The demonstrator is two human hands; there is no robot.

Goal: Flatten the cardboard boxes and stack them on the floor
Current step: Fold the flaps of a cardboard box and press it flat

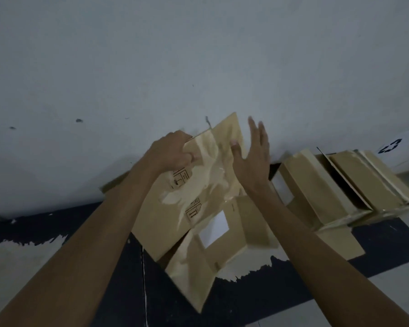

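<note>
Wall [151, 67]: pale grey-white, scuffed with a few dark marks, filling the upper half of the view.

Floor [246, 300]: dark surface with torn, pale patches, meeting the wall along a slanted line.

Held cardboard box [198, 199]: tan, taped with glossy clear tape, printed handling symbols on one panel. It is open at both ends, so a bright square of light shows through its middle. It is tilted, its upper flaps raised against the wall and its lower flaps splayed toward the floor. Whether the lowest flap touches the floor cannot be told.

Second cardboard box [316, 185]: tan, lying on the floor to the right of the held box, near the wall, its flaps spread outward and partly collapsed, a dark gap along its middle.

White sheet with a recycling mark [391, 146]: at the far right, behind the second box, against the wall.

Left hand [172, 149]: fingers clenched round the upper edge of a top flap of the held box, gripping it.

Right hand [250, 156]: fingers released and straight, palm facing the box's upper flap, thumb [235, 148] lying against or just before the cardboard; actual contact cannot be told because of motion blur.
</note>
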